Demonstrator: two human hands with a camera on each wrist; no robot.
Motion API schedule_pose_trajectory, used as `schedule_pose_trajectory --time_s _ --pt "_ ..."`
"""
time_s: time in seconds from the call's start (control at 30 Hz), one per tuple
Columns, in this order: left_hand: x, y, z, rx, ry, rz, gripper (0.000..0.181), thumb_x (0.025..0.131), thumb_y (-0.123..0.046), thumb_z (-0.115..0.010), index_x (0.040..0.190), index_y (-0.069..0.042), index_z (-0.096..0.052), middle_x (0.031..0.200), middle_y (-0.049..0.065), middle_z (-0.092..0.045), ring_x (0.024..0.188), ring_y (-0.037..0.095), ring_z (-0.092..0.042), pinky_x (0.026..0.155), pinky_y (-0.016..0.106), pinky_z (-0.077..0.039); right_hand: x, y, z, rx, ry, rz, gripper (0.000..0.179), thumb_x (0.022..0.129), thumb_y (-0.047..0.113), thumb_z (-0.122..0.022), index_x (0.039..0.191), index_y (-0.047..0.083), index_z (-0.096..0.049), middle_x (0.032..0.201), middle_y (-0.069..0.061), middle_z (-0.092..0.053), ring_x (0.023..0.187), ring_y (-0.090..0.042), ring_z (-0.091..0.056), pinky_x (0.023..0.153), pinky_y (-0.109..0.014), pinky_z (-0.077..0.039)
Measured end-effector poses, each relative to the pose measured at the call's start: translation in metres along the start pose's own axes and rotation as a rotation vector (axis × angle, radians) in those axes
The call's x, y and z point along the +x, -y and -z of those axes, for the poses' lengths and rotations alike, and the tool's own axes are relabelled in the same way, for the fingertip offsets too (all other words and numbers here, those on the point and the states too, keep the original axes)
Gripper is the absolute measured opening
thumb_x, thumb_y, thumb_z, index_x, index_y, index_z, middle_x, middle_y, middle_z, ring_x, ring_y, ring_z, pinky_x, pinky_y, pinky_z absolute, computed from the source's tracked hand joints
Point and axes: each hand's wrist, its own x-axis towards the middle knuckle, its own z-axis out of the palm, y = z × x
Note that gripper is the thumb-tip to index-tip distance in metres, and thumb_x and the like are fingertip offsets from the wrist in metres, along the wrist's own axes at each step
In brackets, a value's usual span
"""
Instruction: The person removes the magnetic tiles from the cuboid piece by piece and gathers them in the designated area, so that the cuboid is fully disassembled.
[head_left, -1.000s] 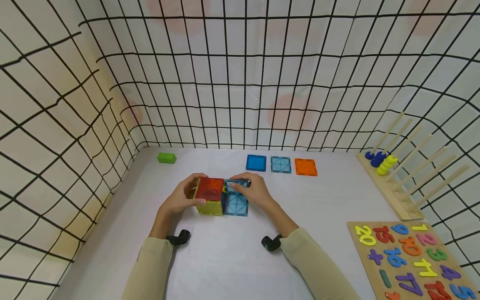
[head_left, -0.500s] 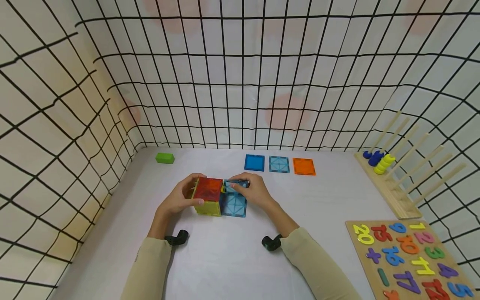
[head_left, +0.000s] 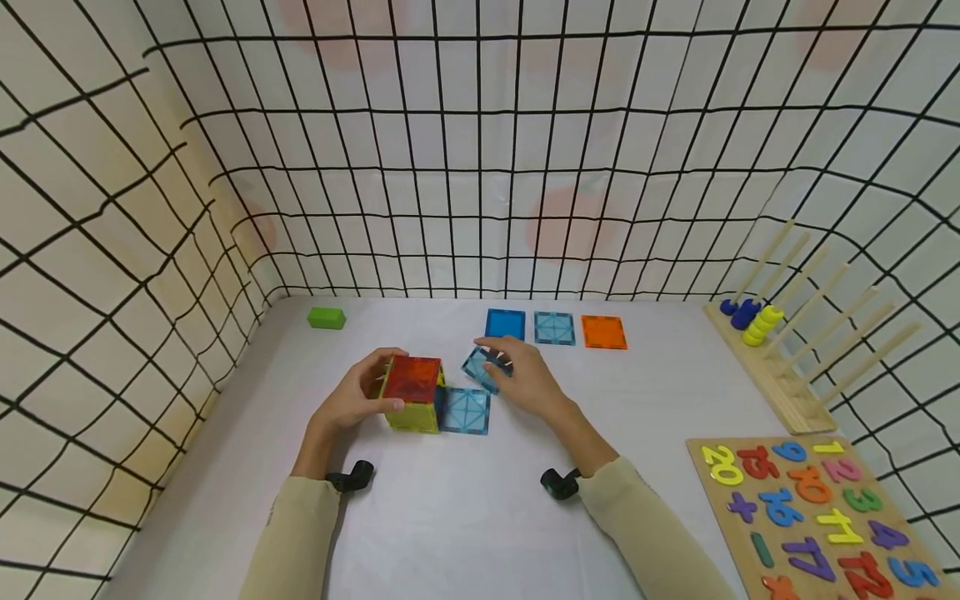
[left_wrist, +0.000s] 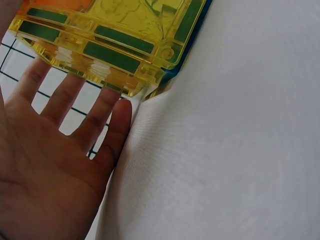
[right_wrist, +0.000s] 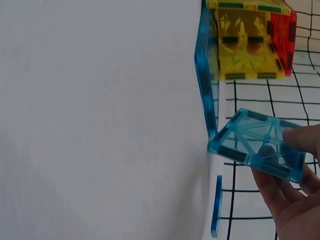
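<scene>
A box of magnetic tiles point(head_left: 414, 380), red on top and yellow at the sides, stands left of the table's middle. My left hand point(head_left: 357, 395) holds it from the left, thumb at the front; in the left wrist view the fingers point(left_wrist: 92, 120) reach up against its yellow side. Flat beside the box lies a light blue magnetic tile point(head_left: 466, 411). Between thumb and fingers my right hand point(head_left: 527, 375) pinches another light blue magnetic tile point(head_left: 480, 367), tilted. In the right wrist view, one corner of this held tile point(right_wrist: 255, 137) meets the end of the flat blue tile point(right_wrist: 204, 75).
Behind the right hand lie a dark blue tile point(head_left: 505, 322), a light blue tile point(head_left: 554, 328) and an orange tile point(head_left: 603, 332). A green block point(head_left: 326, 317) sits at back left. At right are a wooden peg stand point(head_left: 772, 367) and a number board point(head_left: 720, 500). Black mesh encloses the table.
My right hand has moved slightly right, lifting and turning the pinched light blue tile away from the flat one and the box. The left hand keeps its hold on the box.
</scene>
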Motion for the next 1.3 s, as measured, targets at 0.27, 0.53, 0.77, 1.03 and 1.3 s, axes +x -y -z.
schedule_pose_trajectory --time_s 0.27,0.53,0.77,1.03,1.3 --pt "-0.003 -0.006 0.003 0.003 -0.024 0.013 0.072 0.083 -0.010 -0.083 0.146 -0.012 -0.048 0.143 0.013 -0.055 0.126 0.035 -0.055 0.101 0.032 -0.055 -0.009 -0.018 0.017 0.068 -0.050 -0.065 0.036 0.100 0.016 -0.068 0.136 0.022 -0.065 0.111 -0.007 -0.067 0.092 -0.022 -0.069 0.078 -0.034 -0.062" --pt "-0.006 -0.005 0.011 0.030 -0.048 0.011 0.069 0.084 -0.007 -0.083 0.144 -0.013 -0.050 0.141 0.012 -0.056 0.123 0.032 -0.055 0.100 0.029 -0.055 -0.017 -0.034 0.026 0.115 -0.144 -0.203 0.032 0.096 0.022 -0.075 0.127 0.023 -0.069 0.106 -0.009 -0.073 0.089 -0.023 -0.070 0.075 -0.034 -0.063" --pt "-0.010 -0.006 0.018 0.035 -0.038 0.002 0.070 0.083 -0.008 -0.083 0.145 -0.012 -0.050 0.142 0.012 -0.054 0.124 0.033 -0.054 0.099 0.028 -0.055 -0.011 -0.048 0.024 0.206 -0.149 -0.321 0.038 0.093 0.025 -0.078 0.129 0.017 -0.069 0.106 -0.013 -0.074 0.074 -0.022 -0.072 0.064 -0.031 -0.062" --pt "-0.013 -0.003 0.021 0.020 -0.036 0.009 0.070 0.083 -0.007 -0.081 0.145 -0.012 -0.050 0.143 0.013 -0.054 0.126 0.033 -0.053 0.101 0.030 -0.055 0.000 -0.058 0.014 0.193 -0.083 -0.368 0.045 0.096 0.026 -0.075 0.137 0.012 -0.065 0.105 -0.010 -0.063 0.061 -0.020 -0.060 0.054 -0.024 -0.049" --pt "-0.013 -0.006 0.021 0.010 -0.042 0.013 0.070 0.083 -0.008 -0.082 0.146 -0.011 -0.049 0.144 0.014 -0.054 0.128 0.034 -0.052 0.101 0.031 -0.054 0.008 -0.058 0.010 0.068 -0.024 -0.378 0.043 0.097 0.027 -0.074 0.135 0.009 -0.066 0.099 -0.008 -0.062 0.092 -0.024 -0.057 0.078 -0.032 -0.053"
